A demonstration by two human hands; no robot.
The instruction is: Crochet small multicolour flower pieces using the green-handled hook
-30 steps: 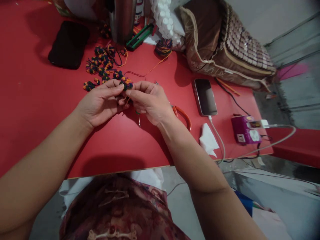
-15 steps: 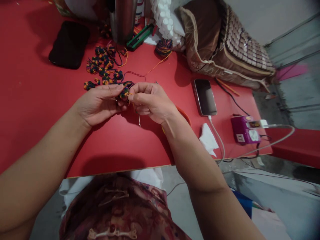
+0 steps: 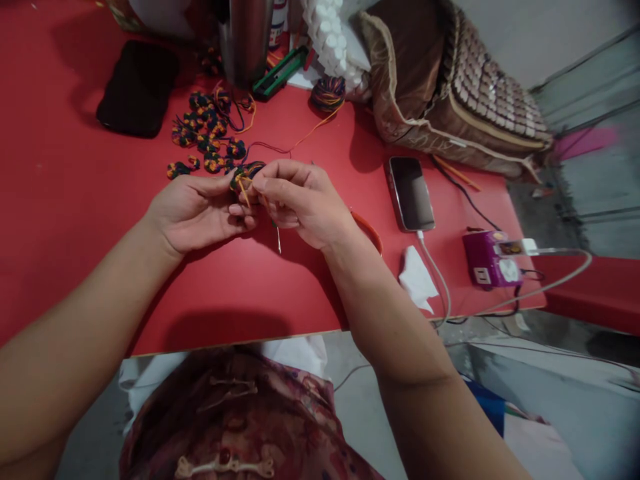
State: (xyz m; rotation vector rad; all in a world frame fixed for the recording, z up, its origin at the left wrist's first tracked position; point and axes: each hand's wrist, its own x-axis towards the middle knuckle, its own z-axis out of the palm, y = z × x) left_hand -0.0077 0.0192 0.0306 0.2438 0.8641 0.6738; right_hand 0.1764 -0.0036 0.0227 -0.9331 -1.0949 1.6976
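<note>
My left hand [image 3: 203, 212] pinches a small crocheted yarn piece [image 3: 239, 179] in dark green and orange between thumb and fingertips. Close against it, my right hand [image 3: 303, 200] has thumb and forefinger closed on the orange yarn [image 3: 245, 193] at the piece. A slim crochet hook [image 3: 279, 241] sticks out below the right hand's curled fingers, its metal end pointing down; the rest is hidden in the hand. Beyond my hands lie several similar crocheted pieces [image 3: 205, 130] in green, orange and purple. A multicoloured yarn ball [image 3: 327, 93] trails a strand toward my hands.
On the red table [image 3: 215, 293] are a black phone-like slab [image 3: 140, 87], a green-handled cutter [image 3: 280, 73], a metal tumbler [image 3: 246, 43], and a charging phone [image 3: 411, 193]. An orange rim [image 3: 369, 232] shows behind my right wrist. Right stand a white tissue [image 3: 418, 279], a purple power block [image 3: 487, 259] and a brown cushion [image 3: 415, 73].
The crocheted piece has shifted slightly left and turned in my left fingers, showing more orange yarn. My right fingertips have moved slightly left and up; the hook still hangs below.
</note>
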